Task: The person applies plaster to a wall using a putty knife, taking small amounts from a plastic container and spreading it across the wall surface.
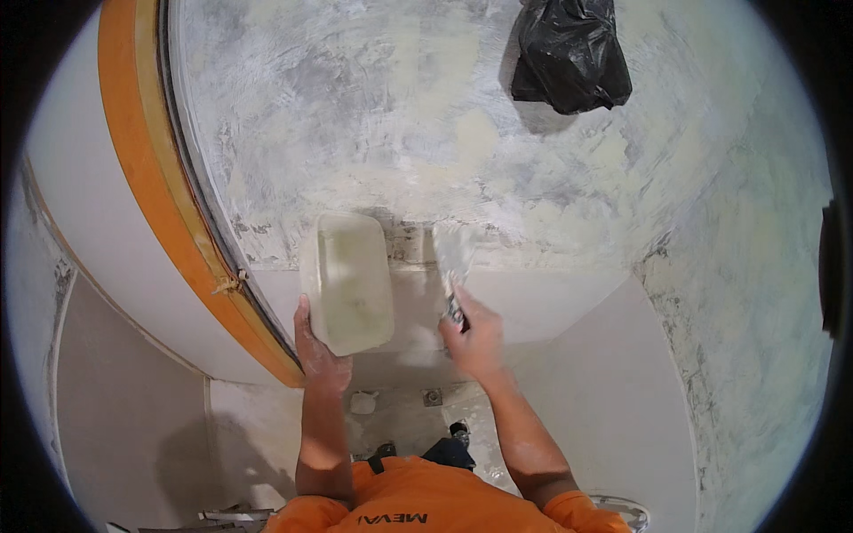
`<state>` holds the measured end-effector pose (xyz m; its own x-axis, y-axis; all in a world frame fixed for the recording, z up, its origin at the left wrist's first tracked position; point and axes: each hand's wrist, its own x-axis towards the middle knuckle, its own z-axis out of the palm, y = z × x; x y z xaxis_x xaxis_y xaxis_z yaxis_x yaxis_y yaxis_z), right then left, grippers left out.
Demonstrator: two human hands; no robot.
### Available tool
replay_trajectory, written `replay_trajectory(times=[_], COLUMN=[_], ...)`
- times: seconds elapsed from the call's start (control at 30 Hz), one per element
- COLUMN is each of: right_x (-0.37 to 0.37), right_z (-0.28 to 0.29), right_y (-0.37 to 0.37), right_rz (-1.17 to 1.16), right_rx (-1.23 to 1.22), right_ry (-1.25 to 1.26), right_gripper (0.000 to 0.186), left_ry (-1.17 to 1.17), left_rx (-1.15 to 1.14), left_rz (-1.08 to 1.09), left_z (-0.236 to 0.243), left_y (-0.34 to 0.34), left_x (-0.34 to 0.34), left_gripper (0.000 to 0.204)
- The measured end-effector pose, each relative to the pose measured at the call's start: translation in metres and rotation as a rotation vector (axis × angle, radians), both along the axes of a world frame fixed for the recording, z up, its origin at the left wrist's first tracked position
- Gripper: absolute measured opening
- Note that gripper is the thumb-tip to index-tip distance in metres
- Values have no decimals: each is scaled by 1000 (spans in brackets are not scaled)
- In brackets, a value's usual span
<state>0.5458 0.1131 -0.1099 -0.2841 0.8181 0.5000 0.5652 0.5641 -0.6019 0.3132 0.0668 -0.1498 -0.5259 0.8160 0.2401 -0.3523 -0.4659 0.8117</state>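
Observation:
My left hand (322, 348) grips the near left edge of a pale, rounded rectangular plastic tub (357, 284), fingers along its side. A thin pale residue coats the tub's inside. Just to the right, my right hand (475, 338) is closed around the dark handle of a putty knife (455, 255). Its wide blade points away from me, smeared with whitish filler, close to the lower edge of the patchy plastered wall (373, 115). Tub and blade are apart. The right hand and the blade are slightly blurred.
An orange door frame (160, 169) curves down the left side. A black plastic bag (573, 58) hangs against the plastered wall at upper right. Below lies a stained floor with a small square drain (433, 397) and a pale scrap (363, 402) near my feet.

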Motion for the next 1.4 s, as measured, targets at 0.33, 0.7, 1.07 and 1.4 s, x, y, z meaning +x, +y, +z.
replay_trajectory(times=[0.33, 0.7, 1.07, 1.4], right_x=[-51, -24, -39, 4], right_z=[27, 53, -2, 70], right_y=[45, 9, 4, 31], right_rz=[-134, -52, -40, -216], right_rx=[125, 59, -149, 70], right_ry=[-252, 67, -31, 384], right_gripper=[73, 59, 53, 55], left_ry=[-533, -610, -302, -232], left_rx=[40, 135, 138, 46], left_rz=[-259, -144, -16, -77], left_z=[9, -3, 6, -8], left_y=[-4, -25, -33, -28], left_x=[-11, -30, -18, -18], left_gripper=[53, 70, 53, 45])
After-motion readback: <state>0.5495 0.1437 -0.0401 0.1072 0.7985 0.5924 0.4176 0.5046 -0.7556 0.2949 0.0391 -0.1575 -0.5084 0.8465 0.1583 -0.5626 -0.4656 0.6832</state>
